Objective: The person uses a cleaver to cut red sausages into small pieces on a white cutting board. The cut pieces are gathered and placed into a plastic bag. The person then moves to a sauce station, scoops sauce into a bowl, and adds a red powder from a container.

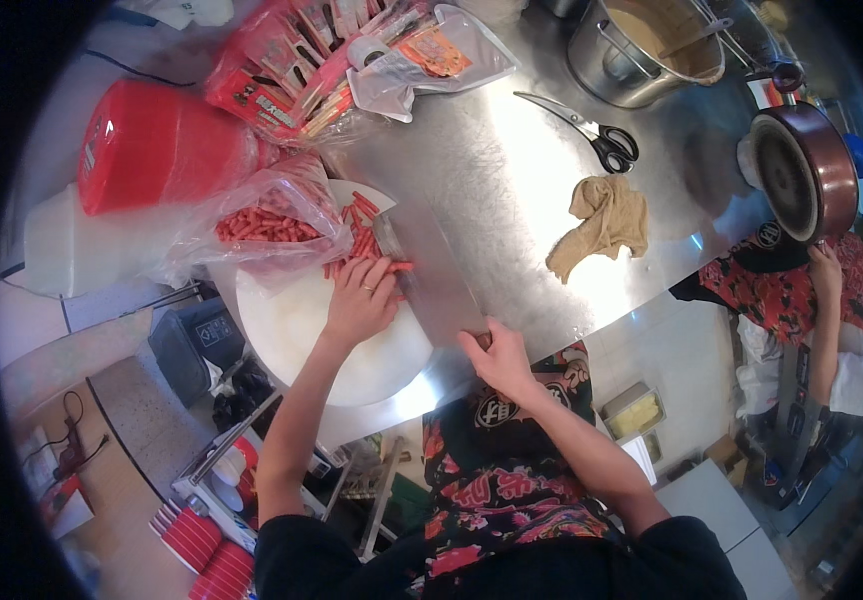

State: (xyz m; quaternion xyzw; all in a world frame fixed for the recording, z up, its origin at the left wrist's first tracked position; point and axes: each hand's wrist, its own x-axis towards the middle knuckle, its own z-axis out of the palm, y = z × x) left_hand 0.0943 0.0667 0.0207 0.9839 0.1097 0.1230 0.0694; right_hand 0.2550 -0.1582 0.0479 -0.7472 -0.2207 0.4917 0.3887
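My left hand [362, 304] lies over red sausage-like sticks [362, 244] on a round white cutting board [304, 330], its fingertips close to a wide cleaver blade [443, 281]. One stick pokes out past the fingers toward the blade. The cleaver's handle is gripped in my right hand [503, 364], near the front edge of the table. The blade slants from that hand up to the board's right side. Just beyond my left hand, a clear plastic bag [323, 244] gapes open, holding many short cut red pieces [263, 227]. My palm and fingers hide part of the sticks.
Scissors [613, 146] and a tan cloth [608, 217] lie on the steel table [469, 165]. Behind stand a steel pot [611, 71], a foil pouch [476, 56] and a red container [150, 150]. At right, a co-worker's hand [825, 277] holds a frying pan [814, 172].
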